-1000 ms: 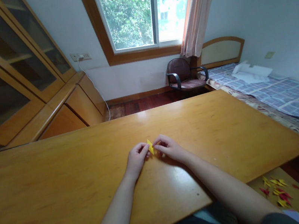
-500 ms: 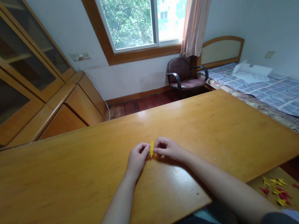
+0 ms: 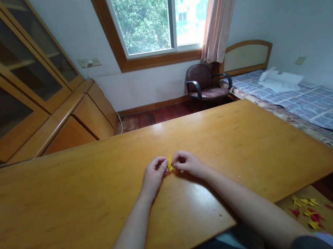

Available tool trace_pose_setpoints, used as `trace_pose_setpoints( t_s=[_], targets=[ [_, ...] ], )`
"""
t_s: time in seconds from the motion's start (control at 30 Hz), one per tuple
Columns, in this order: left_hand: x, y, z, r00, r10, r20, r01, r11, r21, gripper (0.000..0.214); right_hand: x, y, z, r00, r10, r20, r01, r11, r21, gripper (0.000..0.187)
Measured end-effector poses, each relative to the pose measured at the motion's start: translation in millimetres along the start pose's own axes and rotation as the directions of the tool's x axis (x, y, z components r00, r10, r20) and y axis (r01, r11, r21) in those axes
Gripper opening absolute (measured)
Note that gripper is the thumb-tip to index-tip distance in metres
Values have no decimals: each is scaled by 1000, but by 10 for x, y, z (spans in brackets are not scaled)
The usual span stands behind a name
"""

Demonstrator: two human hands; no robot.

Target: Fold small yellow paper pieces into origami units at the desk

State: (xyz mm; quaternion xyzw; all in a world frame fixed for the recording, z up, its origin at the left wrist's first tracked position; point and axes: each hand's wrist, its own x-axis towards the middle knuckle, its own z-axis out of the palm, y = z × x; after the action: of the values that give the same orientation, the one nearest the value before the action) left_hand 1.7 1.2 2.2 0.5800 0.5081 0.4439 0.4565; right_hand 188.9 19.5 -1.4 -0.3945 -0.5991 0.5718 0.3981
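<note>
A small piece of folded yellow paper (image 3: 170, 163) is held upright just above the wooden table (image 3: 72, 206). My left hand (image 3: 157, 172) pinches its left side between thumb and fingers. From the right, my right hand (image 3: 187, 163) has thumb and fingertips closed on the paper's other edge. Both forearms reach forward over the tabletop. The finer folds of the paper are too small to make out.
Several yellow and red folded paper pieces (image 3: 310, 213) lie on a lower wooden surface at the right. A glass-fronted cabinet (image 3: 20, 118) stands left. An office chair (image 3: 202, 83) and a bed (image 3: 314, 97) are beyond the table.
Both hands have shifted very slightly, the right hand's fingertips now closer against the yellow paper. The paper looks a little narrower and turned. Everything else is unchanged.
</note>
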Motion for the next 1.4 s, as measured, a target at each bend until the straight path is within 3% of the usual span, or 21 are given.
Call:
trace_pose_setpoints(
  t_s=[0.47, 0.87, 1.4],
  targets=[
    [-60, -17, 82, 987, 157, 28, -160, 976, 147, 45, 35, 1, 25, 993, 53, -102, -34, 983, 179, 31],
    [-72, 6, 89, 985, 166, 45, -172, 965, 199, 35, 41, -20, 22, 995, 20, -101, 2, 976, 218, 51],
    [-71, 51, 78, 990, 142, 16, -143, 977, 160, 28, 26, -48, 24, 994, 32, -100, -10, 977, 212, 49]
  ],
)
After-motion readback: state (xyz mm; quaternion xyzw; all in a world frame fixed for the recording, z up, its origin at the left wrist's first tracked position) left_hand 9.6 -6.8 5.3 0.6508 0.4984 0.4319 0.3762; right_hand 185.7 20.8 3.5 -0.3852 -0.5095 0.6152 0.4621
